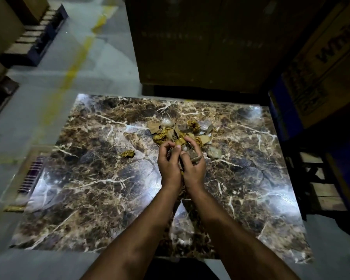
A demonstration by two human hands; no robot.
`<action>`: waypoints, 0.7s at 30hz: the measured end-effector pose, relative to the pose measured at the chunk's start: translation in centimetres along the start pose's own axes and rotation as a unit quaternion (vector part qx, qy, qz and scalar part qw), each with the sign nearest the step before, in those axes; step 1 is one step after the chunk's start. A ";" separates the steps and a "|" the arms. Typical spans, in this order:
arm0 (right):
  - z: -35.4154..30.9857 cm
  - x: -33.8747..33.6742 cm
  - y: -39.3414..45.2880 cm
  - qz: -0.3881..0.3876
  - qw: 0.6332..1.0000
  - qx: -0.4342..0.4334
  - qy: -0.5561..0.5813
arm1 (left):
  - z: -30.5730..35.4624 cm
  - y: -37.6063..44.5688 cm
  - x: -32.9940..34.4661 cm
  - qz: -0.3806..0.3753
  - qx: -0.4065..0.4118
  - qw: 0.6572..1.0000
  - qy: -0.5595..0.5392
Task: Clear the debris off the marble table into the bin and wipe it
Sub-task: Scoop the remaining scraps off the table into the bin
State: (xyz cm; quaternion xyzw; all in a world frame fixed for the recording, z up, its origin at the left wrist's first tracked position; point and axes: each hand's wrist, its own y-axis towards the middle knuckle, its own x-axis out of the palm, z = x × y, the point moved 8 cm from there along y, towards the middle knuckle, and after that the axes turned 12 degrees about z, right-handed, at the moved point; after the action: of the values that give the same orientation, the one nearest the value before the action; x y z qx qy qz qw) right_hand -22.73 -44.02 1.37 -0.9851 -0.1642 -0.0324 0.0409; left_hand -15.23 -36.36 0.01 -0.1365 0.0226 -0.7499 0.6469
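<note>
A brown marble table (pixel 89 188) fills the middle of the view. A heap of debris (pixel 182 131), yellow crumpled wrappers and brown cardboard scraps, lies at its far centre. My left hand (pixel 169 164) and my right hand (pixel 193 166) are pressed together just in front of the heap, cupped around a bundle of scraps. One yellow wrapper (pixel 128 154) lies alone to the left of my hands. A pale crumpled piece (pixel 214 152) sits to the right. No bin or cloth is in view.
Large cardboard boxes (pixel 200 41) stand behind the table and more boxes (pixel 321 67) at the right. A wooden pallet (pixel 323 184) is beside the right edge. A striped object (pixel 31 174) lies on the grey floor at the left.
</note>
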 end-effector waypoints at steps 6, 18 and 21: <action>-2.4 -0.8 -1.7 -0.004 0.999 -0.025 0.030 | 2.9 -1.9 -0.7 0.001 0.023 1.000 0.002; -5.6 0.0 -2.3 -0.101 0.990 -0.086 0.054 | 5.6 -3.7 -1.5 0.056 0.019 0.998 -0.023; -6.1 0.7 -2.5 -0.126 0.986 -0.088 0.065 | 6.8 -4.3 -1.8 0.081 0.046 0.995 -0.036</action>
State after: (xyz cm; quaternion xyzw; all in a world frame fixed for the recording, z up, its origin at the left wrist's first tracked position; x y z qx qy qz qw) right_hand -23.20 -41.96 7.69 -0.9522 -0.2800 -0.1159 -0.0394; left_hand -17.57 -32.90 7.10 -0.1318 -0.0243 -0.6900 0.7113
